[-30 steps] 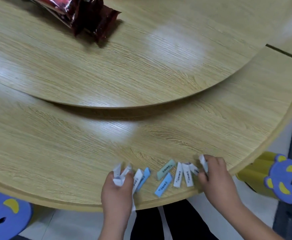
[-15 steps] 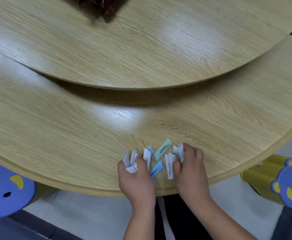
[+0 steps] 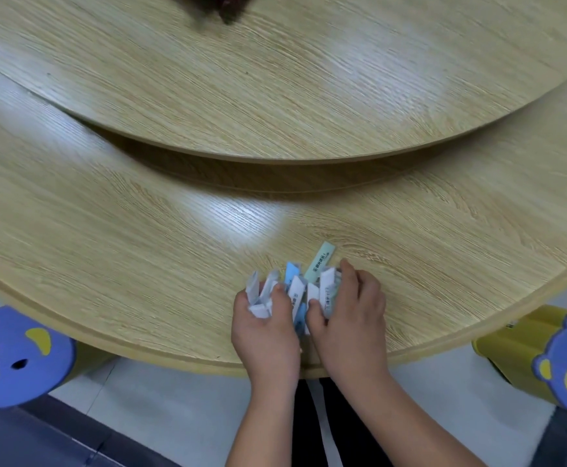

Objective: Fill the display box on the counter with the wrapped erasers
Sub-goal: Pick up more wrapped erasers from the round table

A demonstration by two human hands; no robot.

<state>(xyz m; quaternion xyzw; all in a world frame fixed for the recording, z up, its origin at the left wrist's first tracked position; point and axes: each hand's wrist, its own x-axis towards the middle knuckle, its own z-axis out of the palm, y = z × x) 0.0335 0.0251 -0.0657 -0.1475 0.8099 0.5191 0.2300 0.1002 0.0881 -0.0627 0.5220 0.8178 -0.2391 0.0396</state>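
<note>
Spillage is the main risk. Both hands are crowded with small paper-wrapped erasers [image 3: 297, 289] in white, blue and mint green, and these slim sticks splay at all angles between the fingers. The left hand [image 3: 265, 328] curls round a bunch of white ones. The right hand [image 3: 349, 318] curls over more, and one mint-green eraser [image 3: 320, 262] pokes out past its fingertips, seemingly loose on the pale wood-grain round table [image 3: 140, 264]. The heap sits close to the table's near edge, so a slack grip on lifting could send some to the floor. The display box is not in view.
</note>
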